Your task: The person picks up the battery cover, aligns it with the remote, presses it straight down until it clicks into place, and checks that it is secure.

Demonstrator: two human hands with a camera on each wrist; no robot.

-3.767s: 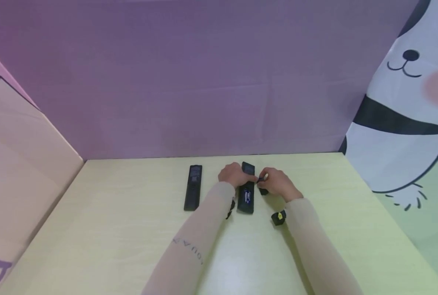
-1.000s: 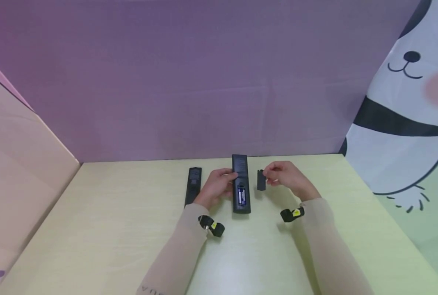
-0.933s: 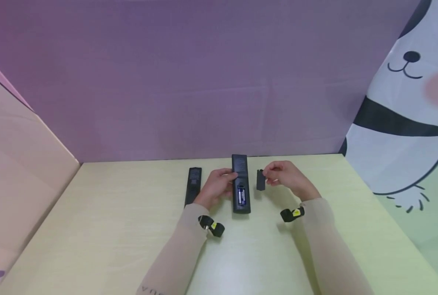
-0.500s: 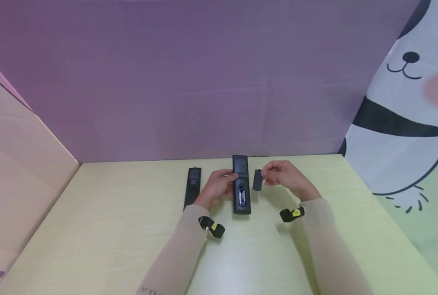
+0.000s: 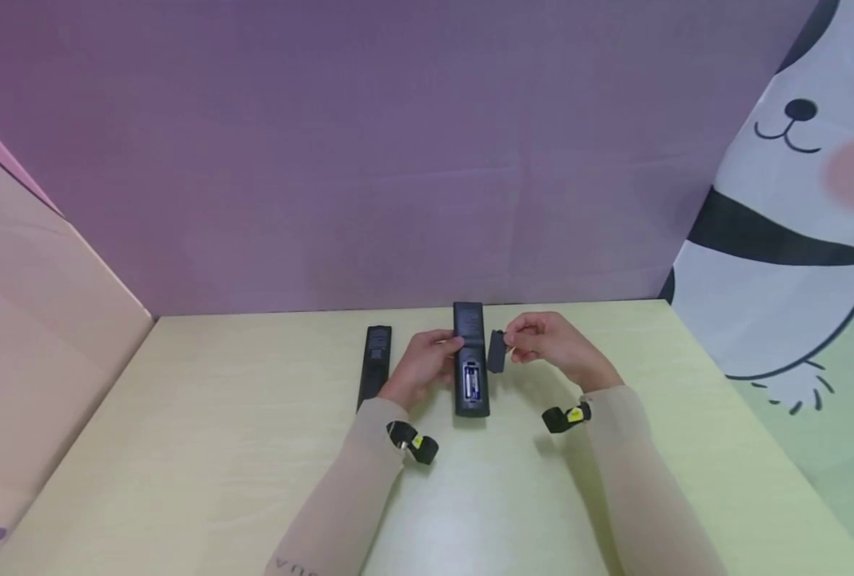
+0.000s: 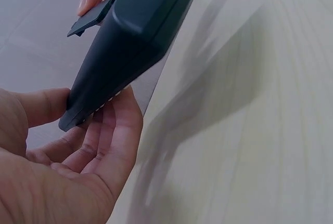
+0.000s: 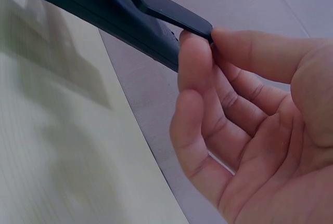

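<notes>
My left hand (image 5: 418, 370) grips a black remote control (image 5: 469, 340) by its left edge, thumb on top and fingers beneath. The remote is held up off the table, back side showing, with its battery compartment uncovered and batteries (image 5: 472, 383) inside. Between thumb and fingertips my right hand (image 5: 552, 344) pinches the small black battery cover (image 5: 496, 352), just right of the remote. In the right wrist view the cover (image 7: 169, 11) is tilted, its far end close to the remote (image 7: 99, 13); whether they touch I cannot tell.
A second black remote control (image 5: 377, 360) lies on the pale table (image 5: 240, 448), left of my left hand and partly hidden by it. Behind the table's far edge rises a purple backdrop (image 5: 326, 160). A panda print (image 5: 794, 200) covers the right side.
Earlier both hands were together at the remote on the table; since then the left hand has lifted it. Over the last second the right hand has brought the cover leftward, nearer the remote.
</notes>
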